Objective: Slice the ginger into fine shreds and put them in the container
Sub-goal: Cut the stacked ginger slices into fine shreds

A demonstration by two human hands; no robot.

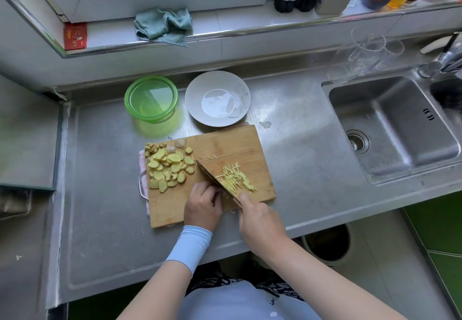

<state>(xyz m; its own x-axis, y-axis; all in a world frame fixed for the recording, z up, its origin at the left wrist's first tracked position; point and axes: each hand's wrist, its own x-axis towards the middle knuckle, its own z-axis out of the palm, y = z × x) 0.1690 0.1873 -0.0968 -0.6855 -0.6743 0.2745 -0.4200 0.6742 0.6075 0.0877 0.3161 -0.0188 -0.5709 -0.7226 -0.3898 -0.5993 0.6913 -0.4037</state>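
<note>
Clearly this is mid-cut. A rectangular bamboo cutting board [225, 142] lies near the front edge of the stainless steel worktop [100, 182], on a pink checked cloth [143, 169] that probably keeps it from sliding on the smooth metal.

The right hand [260, 222] is wrapped round the handle of a dark-bladed kitchen knife [212, 176], whose blade runs diagonally across the board. The left hand [202, 207] sits just left of the blade. Its fingers are curled under in a claw with the knuckles against the blade's flat, likely to guide the edge and keep the fingertips clear. A little yellow shows beneath them, so I judge they pin a small stack of ginger slices.

The pale yellow oval ginger slices [170, 167], moist and smooth-faced, are heaped at the board's left side, waiting. To the right of the blade lie the fine ginger shreds [236, 178], thin, stiff and scattered like matchsticks.

The round translucent green plastic container [151, 98] stands open and empty towards the worktop's back edge, near the board. A round grey glazed plate [217, 98] sits just beside it. Most of the slicing remains to be done.
</note>
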